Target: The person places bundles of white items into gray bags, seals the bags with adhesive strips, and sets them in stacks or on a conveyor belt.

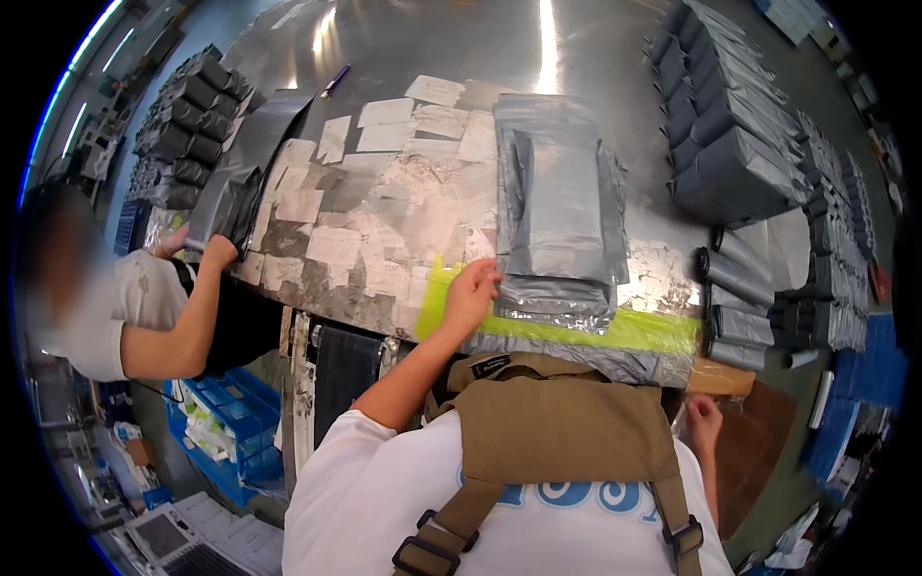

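A stack of flat grey plastic mailing bags lies on the metal table in front of me, its lower edges uneven and shiny. At its left side is my left hand, fingers curled together against the bags' edge; whether they pinch a bag is hidden. My right hand is low at the right, below the table's front edge, beside a brown cardboard sheet. Its fingers are bent closed near some clear film, and what they hold, if anything, I cannot make out.
Rows of packed grey parcels stand at the right, with dark rolls nearer me. Yellow-green tape runs along the table's front edge. A co-worker's hand handles grey bags at the left. A blue crate stands below.
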`<state>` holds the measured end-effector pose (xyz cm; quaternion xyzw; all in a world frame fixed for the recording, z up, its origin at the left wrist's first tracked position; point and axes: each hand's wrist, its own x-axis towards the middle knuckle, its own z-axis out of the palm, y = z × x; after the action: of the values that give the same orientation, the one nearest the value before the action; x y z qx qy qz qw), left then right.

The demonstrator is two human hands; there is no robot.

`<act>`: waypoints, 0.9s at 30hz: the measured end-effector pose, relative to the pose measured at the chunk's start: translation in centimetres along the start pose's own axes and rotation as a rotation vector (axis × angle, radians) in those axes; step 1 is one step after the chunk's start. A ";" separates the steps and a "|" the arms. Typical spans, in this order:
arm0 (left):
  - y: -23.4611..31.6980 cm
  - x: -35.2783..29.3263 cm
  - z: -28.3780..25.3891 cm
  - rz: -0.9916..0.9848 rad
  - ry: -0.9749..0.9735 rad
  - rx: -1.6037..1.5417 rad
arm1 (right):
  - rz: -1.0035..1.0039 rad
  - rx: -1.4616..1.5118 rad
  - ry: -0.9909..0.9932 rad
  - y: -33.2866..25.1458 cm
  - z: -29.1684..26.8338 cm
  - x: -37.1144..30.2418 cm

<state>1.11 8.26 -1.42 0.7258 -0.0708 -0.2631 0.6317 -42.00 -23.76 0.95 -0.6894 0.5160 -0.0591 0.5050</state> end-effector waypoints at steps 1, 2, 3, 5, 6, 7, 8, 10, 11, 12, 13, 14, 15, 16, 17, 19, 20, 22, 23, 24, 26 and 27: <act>0.0 0.1 -0.9 0.287 0.045 0.286 | -0.296 -0.773 0.107 3.6 -3.1 -1.9; 0.6 0.4 -1.8 0.586 0.079 0.569 | -0.419 -1.062 0.135 3.7 -4.4 -2.9; 1.1 0.7 -2.5 0.888 0.132 0.848 | -0.555 -1.349 0.202 2.7 -5.3 -3.9; 2.9 1.6 -3.1 1.149 -0.075 0.982 | -0.480 -0.938 0.196 -2.5 -2.2 -1.7; 3.4 1.9 -3.2 1.274 -0.194 1.051 | -0.604 -0.934 0.168 -7.0 1.3 -0.6; 3.7 2.1 -3.1 1.296 -0.241 1.095 | -0.922 -0.779 0.232 -10.4 5.1 1.5; 3.9 2.6 -3.2 1.332 -0.273 1.112 | -1.210 -0.769 0.144 -14.2 8.3 3.7; 3.9 3.8 -2.9 1.410 -0.331 1.143 | -1.563 -0.785 -0.065 -19.2 14.0 7.5; 3.9 4.4 -2.7 1.401 -0.373 1.135 | -1.642 -0.816 -0.155 -21.1 15.6 8.7; 4.0 5.0 -2.6 1.389 -0.412 1.138 | -1.726 -0.837 -0.247 -22.8 16.9 9.9; 4.3 5.3 -2.5 1.368 -0.454 1.140 | -1.787 -0.869 -0.307 -23.5 17.8 11.1; 4.6 5.7 -2.4 1.367 -0.455 1.133 | -1.848 -0.903 -0.367 -24.0 18.6 12.2; 4.3 5.5 -2.3 1.349 -0.456 1.116 | -1.902 -0.939 -0.451 -24.1 19.2 12.8; 4.0 5.5 -2.2 1.333 -0.458 1.098 | -1.882 -0.934 -0.497 -24.2 19.2 13.2; 3.9 5.6 -2.3 1.323 -0.471 1.067 | -1.861 -0.930 -0.542 -24.1 18.9 13.7; 3.4 5.7 -2.3 1.293 -0.476 0.997 | -1.790 -0.845 -0.629 -24.0 18.6 13.9; 3.2 5.7 -2.1 1.217 -0.483 0.893 | -1.737 -0.751 -0.629 -23.8 18.6 13.8; 3.3 5.6 -1.8 1.071 -0.500 0.696 | -1.622 -0.561 -0.612 -23.5 18.6 13.7; 3.0 5.5 -1.5 1.036 -0.425 0.642 | -1.437 -0.376 -0.573 -22.7 18.9 13.6; 3.0 5.3 -1.2 1.003 -0.357 0.592 | -1.247 -0.195 -0.523 -21.5 19.5 13.5; 3.5 4.9 -0.5 0.806 -0.259 0.454 | -0.863 0.102 -0.454 -20.2 20.4 13.6; 4.4 4.4 -0.1 0.640 -0.230 0.366 | -0.669 0.224 -0.437 -19.9 20.8 13.7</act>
<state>5.97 5.61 1.48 0.7335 -0.4098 -0.1155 0.5297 -10.22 -21.96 -0.02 -0.7561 0.1347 -0.1282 0.6275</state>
